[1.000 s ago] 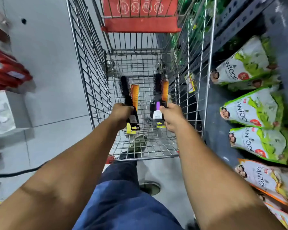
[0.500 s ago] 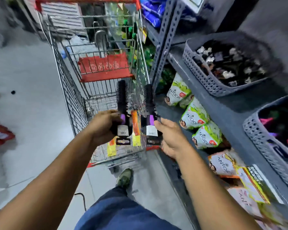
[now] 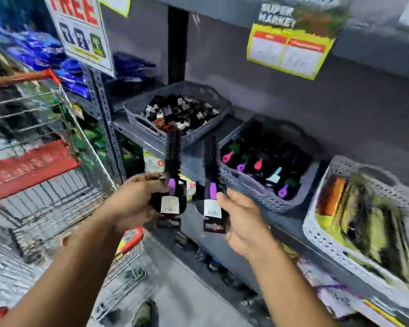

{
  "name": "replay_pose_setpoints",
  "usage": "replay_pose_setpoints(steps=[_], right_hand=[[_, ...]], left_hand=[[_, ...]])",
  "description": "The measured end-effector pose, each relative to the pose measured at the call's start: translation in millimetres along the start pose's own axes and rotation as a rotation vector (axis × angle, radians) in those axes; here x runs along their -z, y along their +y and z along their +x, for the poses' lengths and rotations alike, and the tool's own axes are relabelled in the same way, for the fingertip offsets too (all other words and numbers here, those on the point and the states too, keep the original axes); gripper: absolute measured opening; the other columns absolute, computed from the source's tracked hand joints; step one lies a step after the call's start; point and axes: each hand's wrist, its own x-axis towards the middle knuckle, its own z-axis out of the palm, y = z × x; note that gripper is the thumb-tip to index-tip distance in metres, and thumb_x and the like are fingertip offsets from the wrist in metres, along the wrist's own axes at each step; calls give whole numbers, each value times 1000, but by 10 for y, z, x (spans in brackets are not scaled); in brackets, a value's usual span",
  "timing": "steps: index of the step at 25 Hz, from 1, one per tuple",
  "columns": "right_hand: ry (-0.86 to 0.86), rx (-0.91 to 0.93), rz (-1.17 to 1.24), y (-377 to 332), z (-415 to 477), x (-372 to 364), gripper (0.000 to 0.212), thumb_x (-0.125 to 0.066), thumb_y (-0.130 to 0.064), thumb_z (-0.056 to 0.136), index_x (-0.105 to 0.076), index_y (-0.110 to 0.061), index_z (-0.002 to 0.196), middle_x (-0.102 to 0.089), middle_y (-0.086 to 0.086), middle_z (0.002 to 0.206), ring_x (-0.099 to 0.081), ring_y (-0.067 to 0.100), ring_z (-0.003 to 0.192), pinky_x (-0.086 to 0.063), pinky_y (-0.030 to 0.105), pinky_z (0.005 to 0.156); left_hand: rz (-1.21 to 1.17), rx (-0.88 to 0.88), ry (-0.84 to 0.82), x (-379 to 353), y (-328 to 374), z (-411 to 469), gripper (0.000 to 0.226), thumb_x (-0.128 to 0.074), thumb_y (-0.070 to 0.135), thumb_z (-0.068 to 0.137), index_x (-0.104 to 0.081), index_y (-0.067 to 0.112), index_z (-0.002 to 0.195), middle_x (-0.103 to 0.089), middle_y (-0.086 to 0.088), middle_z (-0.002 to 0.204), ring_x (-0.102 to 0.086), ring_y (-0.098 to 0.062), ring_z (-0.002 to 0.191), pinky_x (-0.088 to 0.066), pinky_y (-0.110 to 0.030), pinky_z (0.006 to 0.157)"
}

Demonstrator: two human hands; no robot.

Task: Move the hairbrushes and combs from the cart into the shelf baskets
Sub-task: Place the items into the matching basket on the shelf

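Observation:
My left hand grips a black round hairbrush with a purple band and a barcode tag, held upright. My right hand grips a second, similar round hairbrush just beside it. Both brushes are in front of the shelf, close to the middle grey basket, which holds dark brushes with pink, purple and green parts. The wire cart with its red seat flap is at the left, behind my left arm. The picture is blurred.
A grey basket of hair clips sits further back on the shelf. A lighter basket at the right holds yellow and orange packs. Paper signs hang above. Packets fill the lower shelf, and my shoe shows on the floor.
Both hands lifted the two brushes out of the cart and swung them right and up towards the shelf baskets. My view turned from the cart to the shelf.

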Motion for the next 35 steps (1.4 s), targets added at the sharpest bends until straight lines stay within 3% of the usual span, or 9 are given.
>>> replay_pose_setpoints(steps=[3, 6, 8, 10, 16, 21, 28, 31, 35], right_hand=[[131, 32, 57, -207, -24, 349, 22, -53, -14, 92, -72, -18, 81, -70, 11, 80, -58, 22, 61, -49, 30, 52], [261, 63, 91, -376, -26, 571, 25, -56, -16, 90, -73, -25, 76, -72, 23, 83, -52, 20, 67, -52, 45, 70], [340, 123, 152, -465, 36, 734, 21, -56, -11, 90, -72, -19, 79, -76, 7, 68, -62, 17, 55, -54, 30, 53], [397, 147, 169, -552, 127, 850, 16, -56, -10, 90, -69, -15, 82, -75, -2, 63, -67, 13, 55, -51, 26, 48], [713, 152, -200, -797, 545, 1089, 37, -56, -19, 90, -51, -14, 126, -59, 6, 124, -61, 26, 96, -53, 36, 75], [826, 98, -241, -866, 883, 1220, 45, -49, -13, 88, -46, -27, 131, -62, 4, 103, -52, 11, 46, -40, 19, 37], [910, -10, -296, -818, 1056, 1232, 43, -33, -8, 93, -39, -18, 134, -51, 15, 129, -60, 31, 85, -39, 23, 39], [902, -33, -424, -784, 1082, 1216, 45, -35, -3, 90, -39, -13, 134, -50, 16, 129, -58, 31, 98, -51, 29, 57], [945, -82, -514, -752, 1116, 1198, 38, -37, 0, 87, -46, -5, 124, -54, 17, 122, -57, 34, 107, -49, 40, 89]], left_hand=[[125, 22, -75, -431, 126, 350, 27, -54, -6, 85, -63, 12, 66, -65, -3, 51, -58, -16, 37, -38, -16, 32], [197, 57, -134, -786, 236, 698, 16, -55, -6, 85, -62, 1, 97, -64, -19, 82, -62, -30, 71, -50, -30, 59], [195, 92, -137, -1012, 278, 962, 23, -53, -10, 85, -59, 2, 103, -60, -22, 94, -59, -33, 86, -46, -41, 76], [231, 90, -168, -1215, 320, 1196, 24, -51, -15, 84, -58, 7, 92, -62, -18, 85, -61, -30, 75, -49, -39, 71], [378, 121, -356, -1751, 268, 1805, 36, -42, -22, 77, -67, 4, 80, -73, -5, 59, -70, -18, 50, -54, -25, 43], [557, 12, -358, -2022, 16, 2105, 30, -52, -20, 72, -70, -6, 90, -69, -20, 83, -65, -27, 69, -51, -29, 60], [787, -62, -266, -2105, -206, 2315, 24, -47, -8, 81, -63, -7, 100, -68, -14, 79, -61, -20, 65, -49, -20, 54], [871, -71, -291, -2114, -253, 2362, 34, -49, -6, 78, -65, -6, 108, -70, -27, 105, -68, -37, 97, -57, -38, 82], [1016, -43, -309, -2086, -222, 2299, 33, -48, -4, 74, -61, -12, 104, -63, -39, 110, -65, -45, 97, -50, -36, 69]])
